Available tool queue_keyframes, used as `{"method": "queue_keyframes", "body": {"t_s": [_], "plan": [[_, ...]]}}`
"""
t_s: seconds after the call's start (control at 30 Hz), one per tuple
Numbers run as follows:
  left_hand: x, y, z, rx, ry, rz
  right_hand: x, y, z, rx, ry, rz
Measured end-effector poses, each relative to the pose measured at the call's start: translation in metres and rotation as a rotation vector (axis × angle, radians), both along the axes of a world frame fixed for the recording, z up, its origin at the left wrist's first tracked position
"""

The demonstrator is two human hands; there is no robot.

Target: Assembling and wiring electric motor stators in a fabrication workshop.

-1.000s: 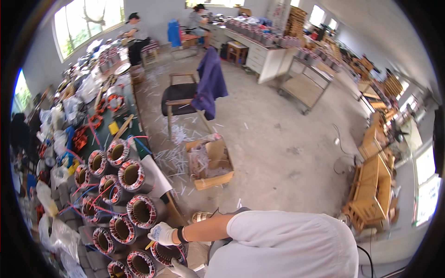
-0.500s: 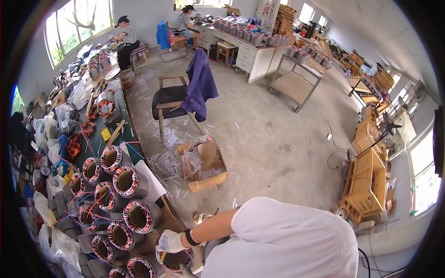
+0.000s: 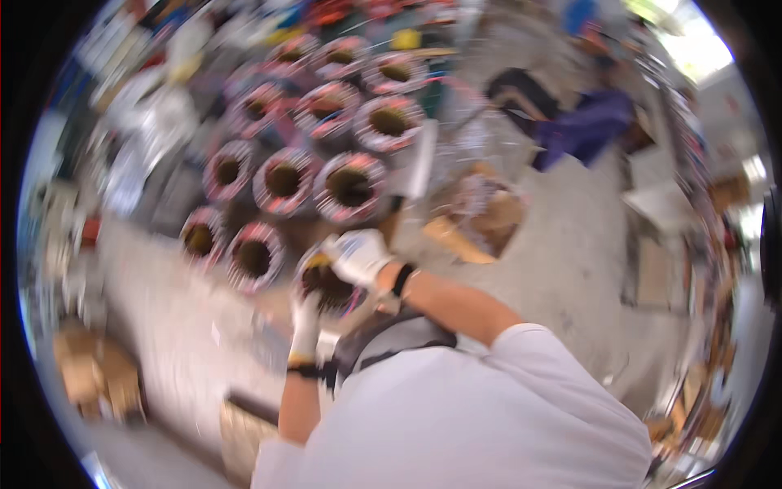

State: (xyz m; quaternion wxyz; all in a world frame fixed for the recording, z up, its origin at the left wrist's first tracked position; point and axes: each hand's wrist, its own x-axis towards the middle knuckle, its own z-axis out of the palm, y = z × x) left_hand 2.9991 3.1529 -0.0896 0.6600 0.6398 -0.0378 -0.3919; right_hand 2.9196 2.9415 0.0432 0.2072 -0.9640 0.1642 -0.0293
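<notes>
Just below the middle of the view, a motor ring (image 3: 330, 287) is flanked by two gloved hands, directly in front of the person's body. Its dark, hollow middle is turned up toward the camera, and its rim is edged with pale and reddish windings. The right hand (image 3: 358, 256) is laid over the far right part of the rim with its fingers bent; a small yellow piece (image 3: 318, 260) is seen beside the fingertips, too blurred to be identified. The left hand (image 3: 305, 322) is placed against the near left side of the same rim. Because of the blur, it cannot be told whether either hand is clamped on the ring or merely rested against it. A black band (image 3: 401, 279) is worn on the right wrist.

Other motor rings (image 3: 352, 187) are grouped closely beyond the hands, with their openings also faced upward. A white sheet (image 3: 421, 159) is laid along the right edge of the group, and plastic bags (image 3: 151, 134) are heaped to the left. Behind the group, a yellow block (image 3: 405, 39) is seen. On the floor (image 3: 570, 244) to the right, an opened cardboard box (image 3: 456, 239) is placed, and farther off a purple cloth (image 3: 588, 126) is hung at a dark chair (image 3: 521, 94).
</notes>
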Motion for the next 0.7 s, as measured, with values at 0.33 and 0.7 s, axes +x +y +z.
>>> {"method": "queue_keyframes", "body": {"t_s": [0.33, 0.7], "plan": [[0.021, -0.013, 0.021, 0.181, -0.091, 0.033, 0.039, -0.001, -0.013, 0.035, 0.272, 0.041], [-0.023, 0.037, 0.071, 0.244, -0.24, 0.224, 0.029, 0.012, -0.008, 0.009, 0.348, -0.076]]}}
